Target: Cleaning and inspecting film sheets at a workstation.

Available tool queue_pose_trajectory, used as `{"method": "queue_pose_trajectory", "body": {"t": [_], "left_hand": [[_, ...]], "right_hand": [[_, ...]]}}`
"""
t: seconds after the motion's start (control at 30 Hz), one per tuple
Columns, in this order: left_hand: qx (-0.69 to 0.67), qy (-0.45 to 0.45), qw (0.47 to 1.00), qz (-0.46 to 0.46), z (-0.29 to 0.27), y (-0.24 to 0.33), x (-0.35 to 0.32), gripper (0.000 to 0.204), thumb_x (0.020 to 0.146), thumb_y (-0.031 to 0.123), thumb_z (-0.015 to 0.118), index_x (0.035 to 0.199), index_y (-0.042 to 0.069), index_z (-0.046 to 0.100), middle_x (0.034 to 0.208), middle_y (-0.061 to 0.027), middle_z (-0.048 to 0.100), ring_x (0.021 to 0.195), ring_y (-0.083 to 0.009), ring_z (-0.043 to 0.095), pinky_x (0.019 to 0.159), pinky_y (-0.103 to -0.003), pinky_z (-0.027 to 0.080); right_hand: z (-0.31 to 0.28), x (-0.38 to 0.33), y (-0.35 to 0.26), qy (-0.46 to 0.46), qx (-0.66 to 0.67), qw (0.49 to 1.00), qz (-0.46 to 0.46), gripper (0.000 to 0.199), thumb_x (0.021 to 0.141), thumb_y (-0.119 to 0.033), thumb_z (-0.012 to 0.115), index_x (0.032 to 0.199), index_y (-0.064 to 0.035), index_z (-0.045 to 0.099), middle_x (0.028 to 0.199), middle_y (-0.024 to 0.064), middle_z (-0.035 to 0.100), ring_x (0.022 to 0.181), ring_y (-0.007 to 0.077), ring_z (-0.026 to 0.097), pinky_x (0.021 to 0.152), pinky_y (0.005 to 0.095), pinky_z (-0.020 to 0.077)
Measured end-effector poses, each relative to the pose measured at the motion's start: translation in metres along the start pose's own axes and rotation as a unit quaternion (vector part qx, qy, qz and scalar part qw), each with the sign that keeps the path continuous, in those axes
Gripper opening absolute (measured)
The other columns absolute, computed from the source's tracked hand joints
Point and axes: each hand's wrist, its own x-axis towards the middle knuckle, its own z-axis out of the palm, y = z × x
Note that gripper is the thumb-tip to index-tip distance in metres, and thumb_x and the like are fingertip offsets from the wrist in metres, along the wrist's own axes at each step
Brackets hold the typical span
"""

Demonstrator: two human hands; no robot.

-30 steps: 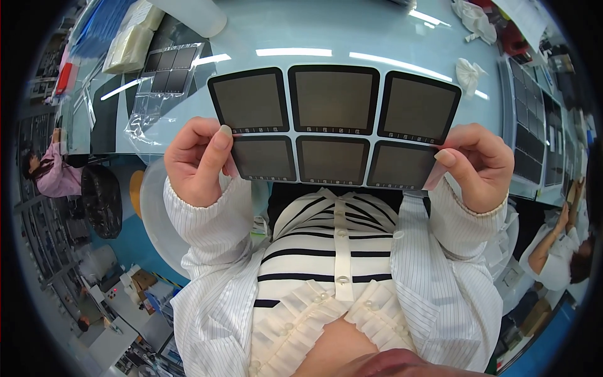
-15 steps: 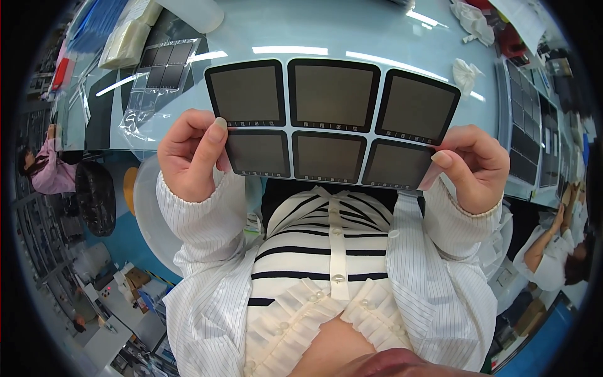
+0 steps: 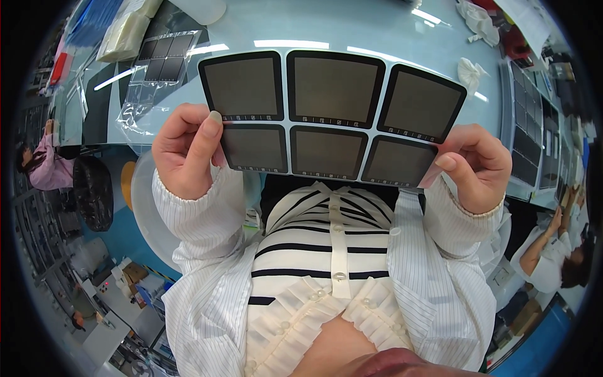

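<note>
Between my two hands I hold up a clear sheet of dark rectangular panels point(image 3: 336, 88), laid out in two rows with black borders and small marks along their lower edges. My left hand point(image 3: 188, 151) pinches the sheet's left edge between thumb and fingers, near the gap between the rows. At the right edge my right hand point(image 3: 475, 166) grips it the same way, thumb toward me. The sheet is above the table's near edge, tilted so its face shows. Fingertips behind it are partly hidden.
A clear plastic sleeve point(image 3: 141, 103) with a similar dark panel sheet point(image 3: 166, 56) lies at the left on the glossy table point(image 3: 352, 28). Crumpled white tissue point(image 3: 471, 75) rests at the right, before stacked panel sheets point(image 3: 526, 122). Other people sit at both sides; a black chair point(image 3: 93, 195) stands left.
The panel sheet has risen slightly in the view and looks a little larger, its top edge tilted more toward me. Both hands keep their hold; my left has shifted slightly up and left.
</note>
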Motion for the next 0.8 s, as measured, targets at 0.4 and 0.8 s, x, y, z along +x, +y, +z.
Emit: {"method": "queue_pose_trajectory", "body": {"t": [0.4, 0.8], "left_hand": [[-0.07, -0.023, 0.997, 0.003, 0.021, -0.002, 0.004, 0.02, 0.088, 0.02, 0.057, 0.093, 0.0, 0.056, 0.076, -0.0029, 0.059, 0.053, -0.0046, 0.046, 0.048, -0.017, 0.035], [0.065, -0.184, 0.978, 0.067, 0.037, -0.014, 0.006, 0.016, 0.079, 0.006, 0.063, 0.066, -0.002, 0.057, 0.062, -0.0052, 0.051, 0.054, -0.0137, 0.043, 0.051, -0.026, 0.034]], "right_hand": [[0.015, -0.004, 0.006, 0.207, 0.021, 0.978, 0.011, 0.009, 0.084, -0.003, 0.06, 0.084, 0.0053, 0.058, 0.069, 0.0064, 0.061, 0.048, 0.0095, 0.055, 0.041, 0.0174, 0.0382], [-0.036, -0.009, 0.009, 0.172, 0.054, 0.977, -0.113, 0.015, 0.088, -0.002, 0.054, 0.1, 0.0049, 0.058, 0.091, 0.009, 0.062, 0.074, 0.0121, 0.058, 0.071, 0.0196, 0.0449]]}}
